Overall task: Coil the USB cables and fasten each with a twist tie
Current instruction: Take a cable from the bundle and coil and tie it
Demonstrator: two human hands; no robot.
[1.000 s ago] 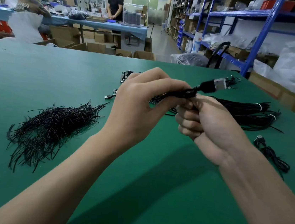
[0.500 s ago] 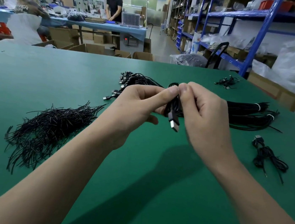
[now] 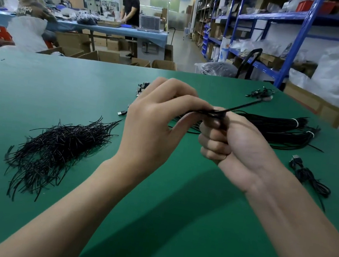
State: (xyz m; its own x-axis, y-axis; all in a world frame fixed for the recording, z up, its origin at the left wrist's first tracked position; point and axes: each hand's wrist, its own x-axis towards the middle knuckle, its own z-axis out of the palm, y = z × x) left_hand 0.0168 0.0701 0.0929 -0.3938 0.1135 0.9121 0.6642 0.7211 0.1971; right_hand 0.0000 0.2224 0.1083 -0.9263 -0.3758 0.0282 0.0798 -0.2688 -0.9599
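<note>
I watch the left hand [image 3: 154, 126] pinch the cable [image 3: 244, 105] over the table [image 3: 175, 214], the right hand [image 3: 236, 149] fisted around it. The plug [image 3: 265, 99], dangling half a second ago, now points up-right (a spin, I judge), so fastening looks under way

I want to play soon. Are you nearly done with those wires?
Not nearly. One coiled cable lies beside the right arm. The left hand and right hand grip another USB cable. A thick bundle of cables waits behind them, and a big pile of twist ties lies unused.
</note>
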